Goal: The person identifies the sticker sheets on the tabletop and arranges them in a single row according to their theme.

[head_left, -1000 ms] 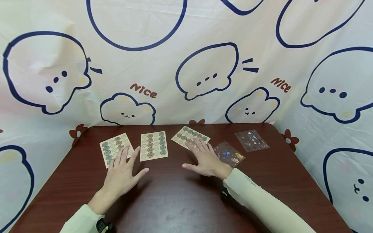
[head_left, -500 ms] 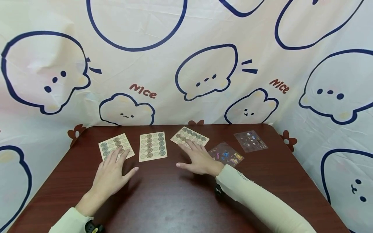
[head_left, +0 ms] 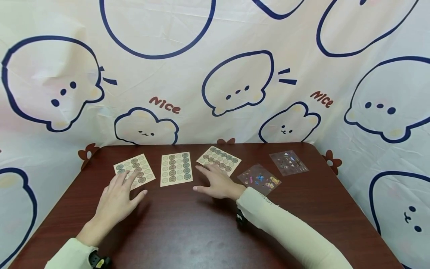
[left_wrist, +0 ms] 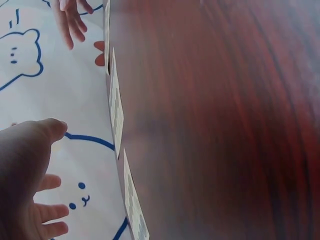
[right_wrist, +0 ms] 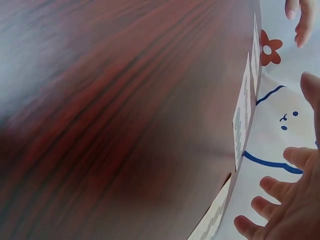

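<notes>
My left hand hovers with spread, relaxed fingers over the near edge of the left cream sticker sheet, covering its lower left part. In the left wrist view a gap shows between that hand and the sheets. My right hand, fingers loosely spread, is above the table just in front of the right cream sheet, hiding its near corner. Between the hands lies the middle cream sheet, printed with rows of round stickers. Neither hand holds anything.
Right of the right hand lies a transparent sheet with colourful stickers. Farther right is another transparent sheet with small dark and white shapes. The dark brown table ends at a patterned cloth behind and at the sides.
Both hands have moved left and slightly toward the person's left side. More of the right cream sheet and the colourful transparent sheet now shows. The sheets stay in place.
</notes>
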Available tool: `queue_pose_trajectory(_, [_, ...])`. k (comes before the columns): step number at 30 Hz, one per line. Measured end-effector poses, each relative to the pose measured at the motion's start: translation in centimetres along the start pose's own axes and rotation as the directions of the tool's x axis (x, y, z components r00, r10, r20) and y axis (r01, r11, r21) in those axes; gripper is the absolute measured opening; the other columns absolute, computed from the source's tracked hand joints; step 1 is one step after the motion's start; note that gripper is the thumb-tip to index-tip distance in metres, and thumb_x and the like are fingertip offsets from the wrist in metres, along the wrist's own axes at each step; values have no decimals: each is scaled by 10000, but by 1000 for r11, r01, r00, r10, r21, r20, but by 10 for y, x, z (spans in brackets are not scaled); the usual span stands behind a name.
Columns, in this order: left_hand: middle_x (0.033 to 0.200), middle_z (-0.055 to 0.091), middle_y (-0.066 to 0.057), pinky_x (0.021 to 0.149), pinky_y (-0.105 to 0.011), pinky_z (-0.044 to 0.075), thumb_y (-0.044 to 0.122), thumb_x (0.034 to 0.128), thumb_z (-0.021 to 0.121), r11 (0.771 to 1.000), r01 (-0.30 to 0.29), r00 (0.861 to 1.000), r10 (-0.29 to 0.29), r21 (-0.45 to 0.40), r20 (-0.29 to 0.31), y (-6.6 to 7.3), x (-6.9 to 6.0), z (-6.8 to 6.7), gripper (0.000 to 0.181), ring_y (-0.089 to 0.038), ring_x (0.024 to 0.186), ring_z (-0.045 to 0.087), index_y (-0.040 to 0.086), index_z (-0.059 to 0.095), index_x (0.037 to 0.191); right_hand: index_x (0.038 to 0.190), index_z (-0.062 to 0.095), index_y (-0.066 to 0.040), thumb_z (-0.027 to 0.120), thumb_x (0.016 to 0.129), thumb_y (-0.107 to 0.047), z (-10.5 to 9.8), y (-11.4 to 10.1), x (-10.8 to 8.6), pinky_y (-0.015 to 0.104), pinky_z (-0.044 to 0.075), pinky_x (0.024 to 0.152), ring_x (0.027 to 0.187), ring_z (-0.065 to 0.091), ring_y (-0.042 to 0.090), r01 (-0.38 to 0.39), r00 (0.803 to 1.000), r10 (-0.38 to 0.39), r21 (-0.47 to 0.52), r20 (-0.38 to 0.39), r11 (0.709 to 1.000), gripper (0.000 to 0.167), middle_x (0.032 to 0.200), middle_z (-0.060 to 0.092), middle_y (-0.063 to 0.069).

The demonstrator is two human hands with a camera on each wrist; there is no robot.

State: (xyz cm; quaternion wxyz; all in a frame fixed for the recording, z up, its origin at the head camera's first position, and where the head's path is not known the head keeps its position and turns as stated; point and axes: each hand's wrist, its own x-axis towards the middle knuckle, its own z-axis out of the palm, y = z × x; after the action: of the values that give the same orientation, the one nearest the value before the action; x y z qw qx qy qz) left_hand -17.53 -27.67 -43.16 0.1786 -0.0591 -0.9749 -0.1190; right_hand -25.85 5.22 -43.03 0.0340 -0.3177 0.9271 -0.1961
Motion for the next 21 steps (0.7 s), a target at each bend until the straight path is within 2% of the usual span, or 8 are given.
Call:
queue_pose_trajectory(10, [1452,437,-331,919,-722,391,394,899,717,999,41,999,-41,-4,27,-18,2,-1,682,-512,1329,386,25,494,1428,1578,362,-150,576,967,-556,10,-21,20,503,311,1206,1485,364,300,8,999,-10,27,53,1000,765,1586,407,154])
queue_pose_trajectory(17, [1420,449,-345,891,-729,392,389,919,693,997,77,996,-76,-22,38,-31,6,0,672,-534,1297,396,4,487,1430,1590,338,-204,541,979,-571,18,-33,33,526,338,1185,1498,345,289,-12,996,9,29,87,1000,741,1605,387,131])
queue_pose_trajectory(21, [1405,448,-352,889,-726,394,385,921,686,994,104,993,-103,-24,61,-41,7,1,684,-540,1285,391,-11,472,1436,1580,360,-194,529,991,-560,21,-40,41,523,346,1180,1503,341,295,-28,995,26,21,98,999,714,1616,372,138])
